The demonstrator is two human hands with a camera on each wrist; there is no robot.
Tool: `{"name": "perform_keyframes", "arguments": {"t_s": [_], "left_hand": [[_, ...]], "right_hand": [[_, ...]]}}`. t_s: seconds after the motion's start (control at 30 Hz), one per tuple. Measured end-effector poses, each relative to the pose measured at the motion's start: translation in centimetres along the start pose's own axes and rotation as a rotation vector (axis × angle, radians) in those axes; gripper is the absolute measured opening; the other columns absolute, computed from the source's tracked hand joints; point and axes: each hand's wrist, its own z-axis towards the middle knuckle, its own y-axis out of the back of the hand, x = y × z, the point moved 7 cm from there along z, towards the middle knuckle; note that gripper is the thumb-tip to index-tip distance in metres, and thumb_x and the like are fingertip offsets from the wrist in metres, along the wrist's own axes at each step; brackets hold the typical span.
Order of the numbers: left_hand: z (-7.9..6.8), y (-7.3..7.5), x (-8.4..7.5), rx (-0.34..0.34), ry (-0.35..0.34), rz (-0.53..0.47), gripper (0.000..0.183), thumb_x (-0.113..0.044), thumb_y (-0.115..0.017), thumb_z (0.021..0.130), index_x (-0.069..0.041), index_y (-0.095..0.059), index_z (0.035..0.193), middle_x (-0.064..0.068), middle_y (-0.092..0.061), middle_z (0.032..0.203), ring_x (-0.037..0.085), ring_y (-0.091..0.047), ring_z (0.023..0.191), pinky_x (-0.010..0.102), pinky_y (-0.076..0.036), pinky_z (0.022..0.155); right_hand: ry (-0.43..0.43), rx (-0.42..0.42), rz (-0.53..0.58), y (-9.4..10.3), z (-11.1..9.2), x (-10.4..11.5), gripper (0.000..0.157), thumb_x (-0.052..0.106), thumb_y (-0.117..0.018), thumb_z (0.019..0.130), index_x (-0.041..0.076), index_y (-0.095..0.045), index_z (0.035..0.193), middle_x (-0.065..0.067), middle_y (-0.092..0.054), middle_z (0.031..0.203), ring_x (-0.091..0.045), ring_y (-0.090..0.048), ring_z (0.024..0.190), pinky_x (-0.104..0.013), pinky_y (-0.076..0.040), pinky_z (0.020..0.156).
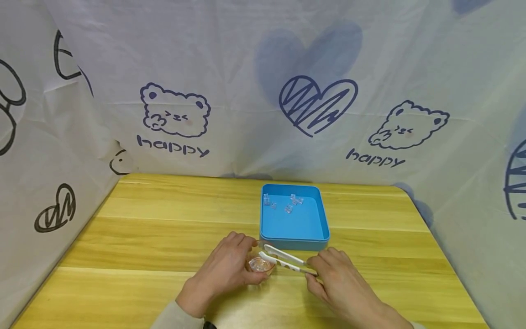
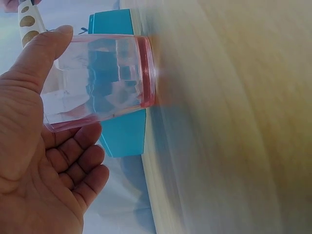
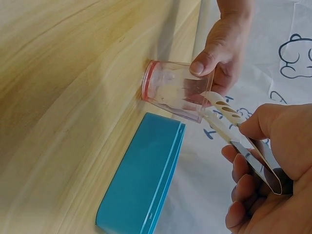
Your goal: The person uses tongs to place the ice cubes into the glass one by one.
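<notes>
My left hand [image 1: 228,262] holds a clear plastic cup [image 2: 78,92] near its rim, thumb on one side and fingers on the other. The cup has a reddish base and stands upright on the table, with clear pieces showing low inside it. In my right hand [image 1: 343,283] is a pair of small tongs [image 3: 222,127] with white, holed arms and a metal bend, pinched between thumb and fingers. The white tips are parted and lie right at the cup's mouth, with no piece visible between them.
A square blue tray [image 1: 296,246] sits just beyond the cup on the wooden table [image 1: 164,219]. Several small clear blocks [image 1: 289,208] lie toward its back and left. White printed cloth [image 1: 246,91] hangs behind the table and along both sides.
</notes>
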Motion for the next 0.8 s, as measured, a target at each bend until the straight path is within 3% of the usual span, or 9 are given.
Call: {"name": "perform_keyframes", "arguments": {"t_s": [0.8], "left_hand": [[-0.08, -0.19, 0.11, 0.013, 0.017, -0.035, 0.071, -0.058, -0.087, 0.079, -0.009, -0.069, 0.127, 0.000, -0.067, 0.110, 0.017, -0.057, 0.107, 0.042, -0.053, 0.099]], "right_hand": [[-0.067, 0.046, 0.007, 0.02, 0.11, -0.46, 0.012, 0.017, -0.080, 0.089, 0.020, -0.070, 0.096, 0.017, -0.056, 0.086, -0.001, -0.046, 0.082, -0.028, -0.044, 0.073]]}}
